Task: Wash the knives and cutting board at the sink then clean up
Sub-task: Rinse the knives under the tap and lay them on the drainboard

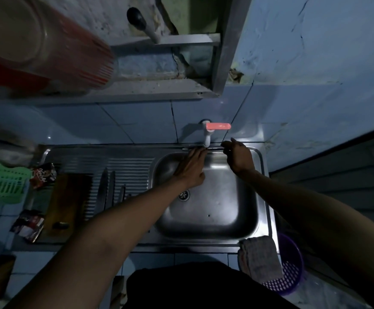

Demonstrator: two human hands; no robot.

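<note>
At the far left edge of the counter a green slatted plastic basket (2, 184) is seen, and just beside it two crumpled printed sachets (44, 175) lie at the left rim of the steel sink unit (267, 197). On the ribbed draining board (128, 166) a dark wooden cutting board (63, 201) is laid flat along the left side, probably parked there to await washing; whether it is wet cannot be told in the dim light. Just beside it, on the ridges, three knives (103, 188) are set roughly parallel with blades pointing toward the back wall, a placement judged to keep the edges away from the reaching arms. Over the smooth, rounded basin (215, 210) the left hand (190, 168) is stretched beneath the white plastic tap (206, 139), fingers straight and close together, nothing held, presumably to meet the water; no stream can be made out. The tap's flat pink lever (218, 126) is turned toward the right. Below it the right hand (237, 155) is raised at the back rim of the basin, fingers loosely curled with the forefinger extended toward the rim, gripping nothing, so it is judged to be near the lever for turning it. At the front right corner of the sink a grey, coarse folded cloth (258, 257) is draped over the rim, beside a purple perforated plastic basket (290, 273).
</note>
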